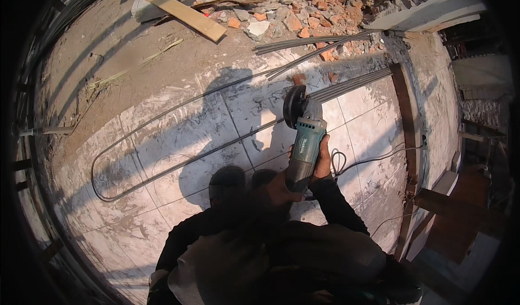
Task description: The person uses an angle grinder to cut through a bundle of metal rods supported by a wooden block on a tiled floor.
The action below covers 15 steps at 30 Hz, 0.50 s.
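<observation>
Both of my hands hold a teal and black angle grinder (306, 145) in front of me, its head pointing away and its dark round guard (294, 106) turned to the left. My right hand (324, 161) wraps the right side of the body. Down at the black rear end, my left hand (279, 190) closes round the handle, partly in shadow. Past the grinder's head lies a bundle of thin steel rods (357, 84). A long rod bent into a U (168, 176) stretches over the tiled floor (179, 197) to the left.
Broken bricks and rubble (287, 18) are heaped at the far side, near a wooden plank (173, 7). A black power cord (374, 157) crosses the floor at right toward a brown beam (406, 121). My shoes (227, 178) stand just below the bent rod.
</observation>
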Motion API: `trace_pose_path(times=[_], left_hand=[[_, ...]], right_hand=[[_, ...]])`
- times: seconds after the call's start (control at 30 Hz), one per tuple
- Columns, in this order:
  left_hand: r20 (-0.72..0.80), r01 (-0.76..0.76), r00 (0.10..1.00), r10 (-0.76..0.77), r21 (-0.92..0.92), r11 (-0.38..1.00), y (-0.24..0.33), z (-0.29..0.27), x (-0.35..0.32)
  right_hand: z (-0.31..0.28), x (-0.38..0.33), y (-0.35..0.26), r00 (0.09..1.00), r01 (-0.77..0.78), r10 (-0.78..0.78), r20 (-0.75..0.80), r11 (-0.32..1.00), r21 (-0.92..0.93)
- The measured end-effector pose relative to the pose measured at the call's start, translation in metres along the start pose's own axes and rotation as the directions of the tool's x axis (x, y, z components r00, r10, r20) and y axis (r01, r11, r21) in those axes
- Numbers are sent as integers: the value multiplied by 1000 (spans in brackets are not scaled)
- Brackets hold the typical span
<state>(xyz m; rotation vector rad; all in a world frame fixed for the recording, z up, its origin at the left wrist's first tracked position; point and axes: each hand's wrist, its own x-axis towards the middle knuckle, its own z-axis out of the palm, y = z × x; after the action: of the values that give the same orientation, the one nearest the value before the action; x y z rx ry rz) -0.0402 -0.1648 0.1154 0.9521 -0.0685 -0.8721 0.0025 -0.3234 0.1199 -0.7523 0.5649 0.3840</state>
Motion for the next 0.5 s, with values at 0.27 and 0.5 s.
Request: trace_pose_path(times=[0.27, 0.5], left_hand=[[106, -107, 986, 130, -193, 975, -51, -15, 17], [18, -80, 997, 79, 20, 997, -62, -5, 22]], right_hand=[[15, -11, -1, 997, 46, -47, -60, 999, -4], [3, -2, 3, 991, 78, -96, -99, 983, -166]])
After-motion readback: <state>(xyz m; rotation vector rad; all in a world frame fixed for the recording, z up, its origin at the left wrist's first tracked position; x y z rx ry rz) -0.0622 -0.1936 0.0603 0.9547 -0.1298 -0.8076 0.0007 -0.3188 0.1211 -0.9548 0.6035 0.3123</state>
